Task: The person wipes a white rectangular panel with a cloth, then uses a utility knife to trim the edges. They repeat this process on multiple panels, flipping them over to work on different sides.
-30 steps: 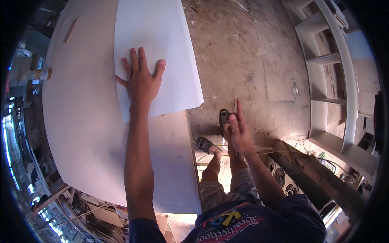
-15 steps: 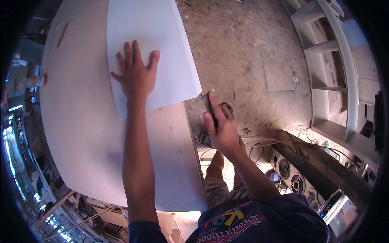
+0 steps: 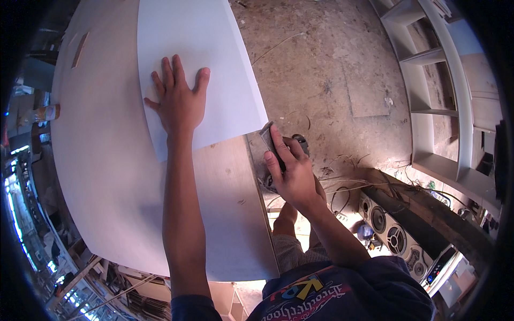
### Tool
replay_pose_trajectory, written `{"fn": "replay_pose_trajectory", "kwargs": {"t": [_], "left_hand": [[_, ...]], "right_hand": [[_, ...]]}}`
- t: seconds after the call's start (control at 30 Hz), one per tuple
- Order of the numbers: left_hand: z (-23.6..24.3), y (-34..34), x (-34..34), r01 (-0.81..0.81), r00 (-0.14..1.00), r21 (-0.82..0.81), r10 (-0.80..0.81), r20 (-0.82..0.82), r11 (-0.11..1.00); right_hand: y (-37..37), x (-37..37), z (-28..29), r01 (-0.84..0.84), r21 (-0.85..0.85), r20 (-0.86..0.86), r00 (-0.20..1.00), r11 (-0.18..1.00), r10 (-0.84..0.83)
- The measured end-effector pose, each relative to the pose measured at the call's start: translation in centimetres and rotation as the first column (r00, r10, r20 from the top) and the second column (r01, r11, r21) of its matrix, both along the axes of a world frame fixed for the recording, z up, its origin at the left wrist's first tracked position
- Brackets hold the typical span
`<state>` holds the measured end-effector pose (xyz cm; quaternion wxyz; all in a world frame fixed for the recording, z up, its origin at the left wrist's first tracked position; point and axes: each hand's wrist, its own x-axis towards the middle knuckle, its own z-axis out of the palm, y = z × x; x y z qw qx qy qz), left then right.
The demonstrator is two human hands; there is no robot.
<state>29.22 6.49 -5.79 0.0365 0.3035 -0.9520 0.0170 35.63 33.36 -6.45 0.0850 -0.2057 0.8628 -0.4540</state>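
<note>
A white panel [image 3: 225, 101] lies on a larger pale wooden board [image 3: 112, 187]. My left hand [image 3: 182, 104] is spread flat on the white panel, fingers apart, holding nothing. At the panel's near right corner, my right hand [image 3: 294, 171] grips a dark, flat sanding block [image 3: 270, 140]. Its index finger stretches along the top of the block, and the thumb is on the near side. The block's far end is at the panel's corner edge; the fingers partly hide the rest, and I cannot tell if its face touches the edge.
Right of the board spreads a stained brown surface [image 3: 321, 69] with cables at its near edge. A white shelf frame [image 3: 423, 85] stands far right, and a speaker [image 3: 393, 235] below it. A bottle [image 3: 48, 113] and a wood strip [image 3: 80, 51] are at the left.
My right hand has moved slightly left and tilted the sanding block, so more of its flat side shows. My left hand stays flat on the white panel.
</note>
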Motion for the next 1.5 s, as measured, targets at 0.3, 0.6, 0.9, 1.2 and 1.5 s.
{"fn": "replay_pose_trajectory", "kwargs": {"t": [0.3, 0.6, 0.9, 1.2, 1.5], "left_hand": [[0.1, 0.2, 0.0, -0.017, 1.000, -0.024, 0.017, 0.007, 1.000], [0.6, 0.6, 0.0, 0.003, 1.000, -0.023, -0.002, 0.022, 1.000], [0.4, 0.6, -0.1, 0.003, 1.000, -0.041, -0.002, 0.020, 0.999], [0.8, 0.7, 0.1, 0.024, 1.000, -0.046, -0.024, 0.009, 0.999], [1.3, 0.7, 0.0, 0.047, 0.998, -0.026, -0.046, 0.032, 0.999]], "right_hand": [[-0.4, -0.1, 1.0, 0.005, 0.055, 0.028, 1.000, 0.998, -0.007], [-2.0, -1.6, 0.9, 0.039, 0.035, -0.015, 0.999, 0.999, -0.039], [-5.1, -5.0, 2.1, 0.057, 0.017, 0.041, 0.997, 0.998, -0.058], [-8.0, -9.3, 2.5, 0.074, -0.032, 0.038, 0.997, 0.997, -0.072], [-11.8, -14.9, 1.5, 0.078, -0.059, -0.029, 0.996, 0.995, -0.080]]}}
